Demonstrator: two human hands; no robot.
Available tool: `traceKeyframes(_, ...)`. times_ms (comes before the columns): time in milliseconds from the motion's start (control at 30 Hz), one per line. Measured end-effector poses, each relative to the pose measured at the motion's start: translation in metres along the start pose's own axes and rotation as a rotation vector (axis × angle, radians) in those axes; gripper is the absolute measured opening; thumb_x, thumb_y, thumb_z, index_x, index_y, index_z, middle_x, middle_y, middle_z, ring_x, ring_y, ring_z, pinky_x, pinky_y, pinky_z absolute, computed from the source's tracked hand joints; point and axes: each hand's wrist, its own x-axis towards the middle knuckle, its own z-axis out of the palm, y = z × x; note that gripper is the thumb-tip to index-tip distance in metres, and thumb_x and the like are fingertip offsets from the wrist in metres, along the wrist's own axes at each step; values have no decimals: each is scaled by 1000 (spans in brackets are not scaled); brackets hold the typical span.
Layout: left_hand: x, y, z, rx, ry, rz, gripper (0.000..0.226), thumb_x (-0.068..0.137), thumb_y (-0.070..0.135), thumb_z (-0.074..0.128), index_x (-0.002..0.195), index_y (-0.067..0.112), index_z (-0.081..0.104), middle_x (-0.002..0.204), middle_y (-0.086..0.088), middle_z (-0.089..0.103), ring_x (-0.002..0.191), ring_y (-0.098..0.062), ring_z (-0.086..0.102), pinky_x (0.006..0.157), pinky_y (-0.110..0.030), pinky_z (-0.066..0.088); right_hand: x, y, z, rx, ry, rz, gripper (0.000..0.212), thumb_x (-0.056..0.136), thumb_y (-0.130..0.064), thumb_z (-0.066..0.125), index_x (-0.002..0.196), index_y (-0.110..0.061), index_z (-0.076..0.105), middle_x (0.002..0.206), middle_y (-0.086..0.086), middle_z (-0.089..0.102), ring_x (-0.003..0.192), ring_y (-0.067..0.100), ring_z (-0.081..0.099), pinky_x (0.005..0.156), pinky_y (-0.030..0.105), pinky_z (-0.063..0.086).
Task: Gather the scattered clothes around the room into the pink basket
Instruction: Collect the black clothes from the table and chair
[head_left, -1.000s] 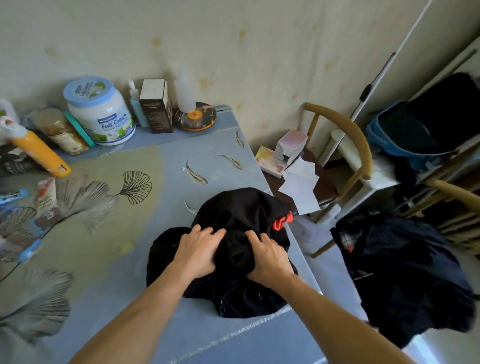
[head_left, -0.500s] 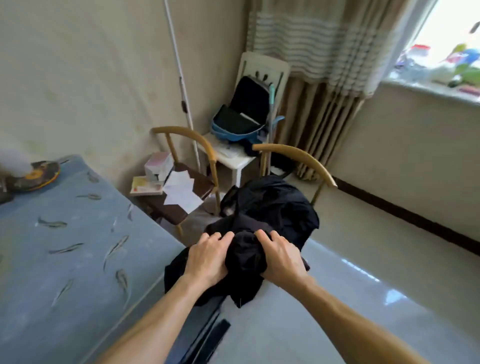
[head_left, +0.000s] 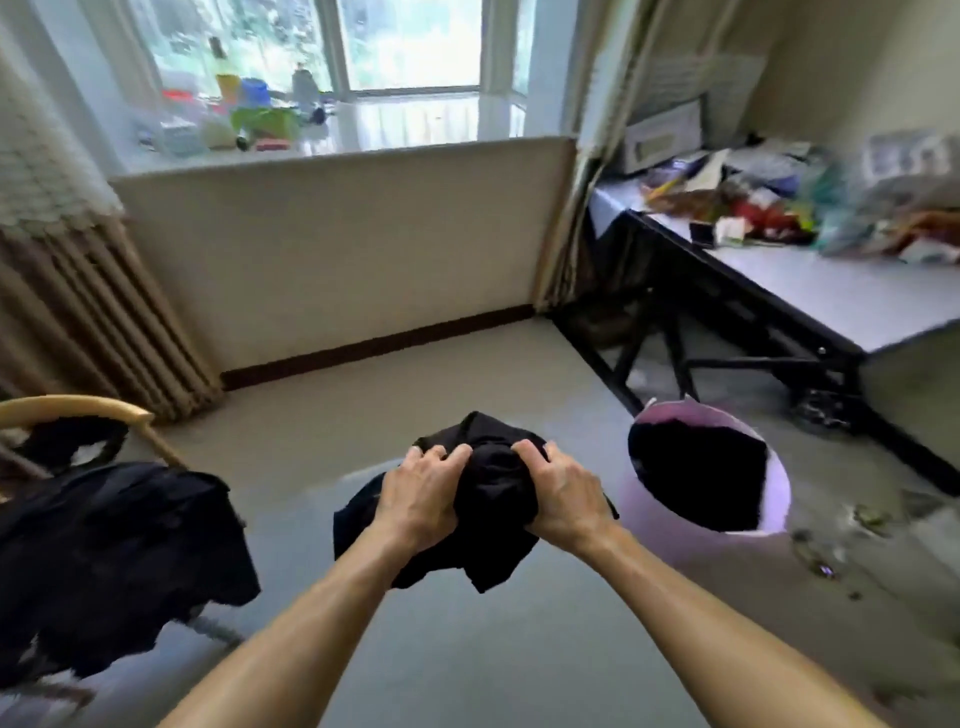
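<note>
Swung from the chair, both hands' fingers (head_left: 524, 449) clutch black clothes (head_left: 493, 499) (open floor) near pink basket (head_left: 776, 483).

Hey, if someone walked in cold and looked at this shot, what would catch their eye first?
Dead centre, the left hand and right hand clutch a bunched black garment above the floor, both in a tight grip. Just to the right on the floor sits the pink basket, already holding dark clothing. At lower left, more dark clothes drape over a wooden chair.
</note>
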Motion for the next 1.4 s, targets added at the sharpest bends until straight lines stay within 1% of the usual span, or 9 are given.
traceKeyframes(100, 51, 58, 10, 38, -31, 168, 55, 78, 25, 62, 126, 28, 35, 109, 1, 55, 103, -26, 52, 63, -34, 41, -18, 62, -16, 30, 78, 185, 56, 76, -28, 65, 124, -29, 36, 104, 5, 49, 91, 34, 59, 66, 36, 39)
traceKeyframes(200, 100, 121, 31, 22, -89, 316, 49, 78, 25, 61, 121, 27, 37, 106, 2, 54, 105, -25, 51, 60, -34, 40, -38, 125, -24, 55, 111, 341, 53, 79, -31, 62, 125, -26, 37, 105, 7, 49, 93, 34, 58, 71, 38, 44)
traceKeyframes(433, 200, 230, 62, -52, -134, 588, 36, 78, 28, 57, 108, 25, 36, 101, 2, 54, 101, -26, 51, 59, -35, 38, -41, 243, -46, 24, 110, 569, 59, 78, -32, 61, 130, -26, 35, 104, 6, 48, 94, 34, 59, 73, 41, 48)
traceKeyframes(667, 308, 321, 70, -50, -155, 766, 41, 81, 34, 59, 114, 27, 36, 102, 1, 54, 99, -27, 51, 60, -35, 39, -13, 343, -71, 32, 168, 758, 60, 77, -34, 60, 131, -27, 36, 107, 7, 50, 93, 36, 60, 67, 39, 43)
traceKeyframes(900, 374, 381, 86, -33, -221, 773, 44, 82, 32, 60, 120, 26, 37, 106, 0, 54, 102, -27, 50, 61, -34, 38, 13, 429, -76, 86, 163, 788, 65, 76, -37, 63, 134, -28, 35, 114, 8, 51, 94, 36, 60, 69, 38, 45)
traceKeyframes(1000, 399, 404, 99, 0, -257, 698, 51, 83, 30, 60, 127, 25, 35, 115, -2, 53, 108, -28, 48, 66, -36, 43, 28, 471, -73, 125, 131, 772, 68, 75, -36, 65, 135, -31, 32, 116, 9, 49, 97, 36, 58, 70, 37, 43)
traceKeyframes(1133, 435, 432, 109, 33, -308, 587, 65, 81, 26, 61, 136, 26, 28, 124, -3, 49, 115, -30, 43, 72, -39, 47, 50, 525, -76, 218, 97, 727, 73, 72, -31, 68, 135, -33, 30, 116, 10, 47, 103, 36, 55, 81, 40, 48)
traceKeyframes(1300, 469, 479, 125, 57, -340, 497, 61, 81, 26, 58, 134, 25, 29, 120, -3, 50, 112, -29, 44, 67, -37, 48, 65, 602, -80, 243, 51, 663, 76, 71, -32, 69, 136, -33, 31, 117, 10, 48, 105, 36, 54, 84, 42, 48)
traceKeyframes(1400, 481, 489, 134, 37, -345, 444, 59, 81, 25, 58, 132, 25, 30, 121, -3, 50, 112, -28, 44, 67, -37, 47, 76, 625, -76, 251, 25, 635, 81, 70, -27, 71, 138, -35, 27, 120, 10, 46, 108, 37, 50, 86, 43, 48)
